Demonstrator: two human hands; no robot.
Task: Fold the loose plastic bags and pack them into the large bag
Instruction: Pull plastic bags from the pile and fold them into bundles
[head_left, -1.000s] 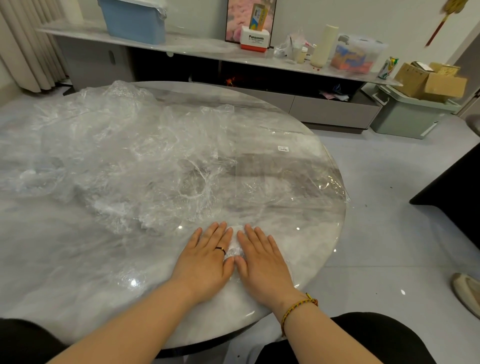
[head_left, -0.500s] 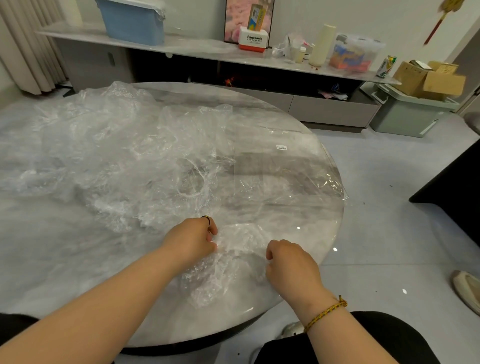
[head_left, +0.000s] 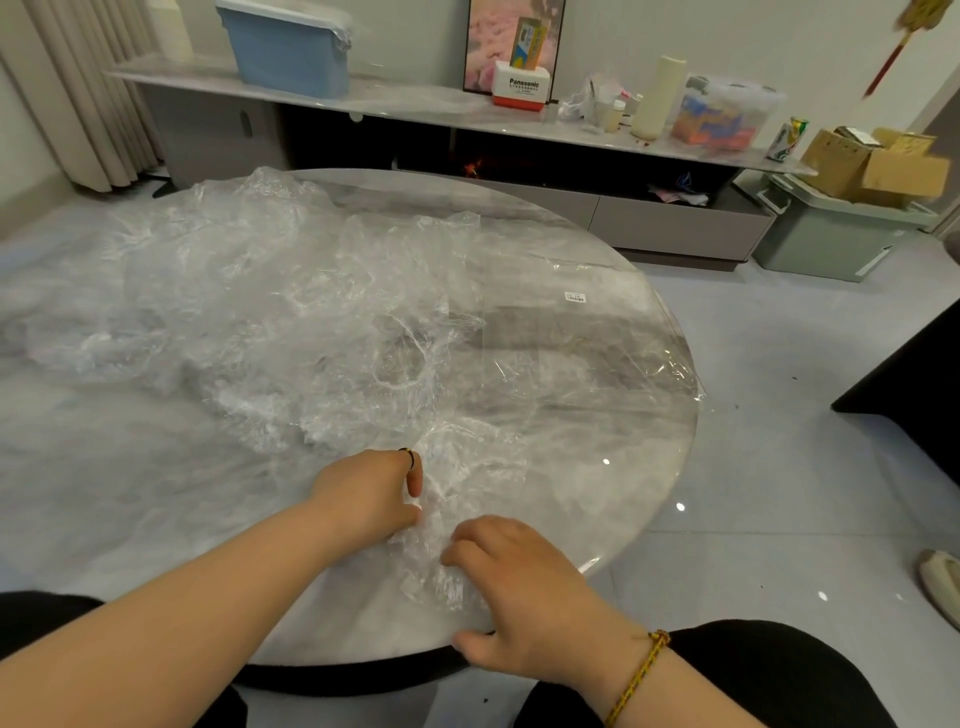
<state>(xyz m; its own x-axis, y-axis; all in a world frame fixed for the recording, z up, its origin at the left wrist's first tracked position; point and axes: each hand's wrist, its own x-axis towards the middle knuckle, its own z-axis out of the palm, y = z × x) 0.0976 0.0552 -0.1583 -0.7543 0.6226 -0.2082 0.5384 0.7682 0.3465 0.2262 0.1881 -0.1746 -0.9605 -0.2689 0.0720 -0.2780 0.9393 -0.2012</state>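
Loose plastic bags (head_left: 249, 312) lie heaped over the left and middle of the round marble table (head_left: 104, 493). Near its front edge the left hand (head_left: 369, 493) pinches a crumpled bag (head_left: 467, 483). Just beside it, the right hand (head_left: 524, 587) curls its fingers into the same bag. A large bag (head_left: 587, 353) lies flat further right.

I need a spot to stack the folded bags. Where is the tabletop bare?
Bare marble lies at the near left, between the crumpled pile and the table edge, left of the left hand. A smaller patch sits right of the right hand, nearer than the flat large bag. The centre and far left are crowded with plastic; both hands grip a small bag.
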